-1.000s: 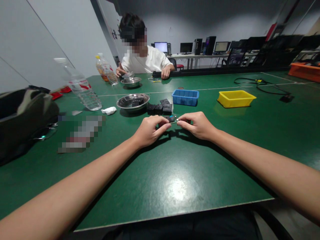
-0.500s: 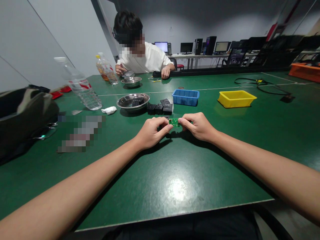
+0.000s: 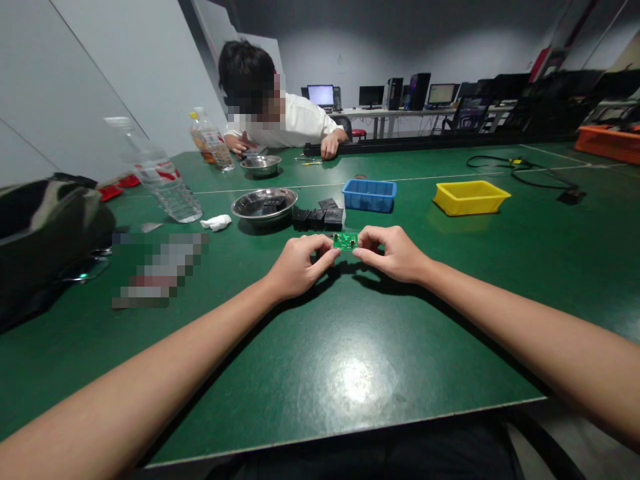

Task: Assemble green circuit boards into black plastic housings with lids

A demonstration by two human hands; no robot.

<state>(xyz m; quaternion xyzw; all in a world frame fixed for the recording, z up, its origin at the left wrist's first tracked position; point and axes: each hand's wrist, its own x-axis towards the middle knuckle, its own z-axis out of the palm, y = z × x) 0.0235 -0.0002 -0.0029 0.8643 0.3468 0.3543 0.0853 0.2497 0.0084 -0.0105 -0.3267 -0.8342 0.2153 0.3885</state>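
Observation:
Between my two hands a small green circuit board (image 3: pixel 345 241) is held up just above the table, its component side partly facing me. My left hand (image 3: pixel 304 265) pinches its left end between thumb and fingers. At the opposite end, the thumb and fingertips of my right hand (image 3: pixel 395 253) close on the board's right edge. Several black plastic cases (image 3: pixel 334 219) sit together on the table just beyond the board. Left of them is a steel bowl (image 3: pixel 243 208) with more black pieces in it.
A blue bin (image 3: pixel 369 195) and a yellow bin (image 3: pixel 471 198) stand beyond my hands. To the left are a water bottle (image 3: pixel 167 183), a crumpled tissue (image 3: pixel 217 223) and a bag (image 3: pixel 45 247). Across the green table (image 3: pixel 310 373) sits a co-worker (image 3: pixel 305 120). A black cable (image 3: pixel 530 175) lies far right.
The circuit board has shifted slightly left and tilted, showing more of its face. My right fingers have moved from over its face to its right edge.

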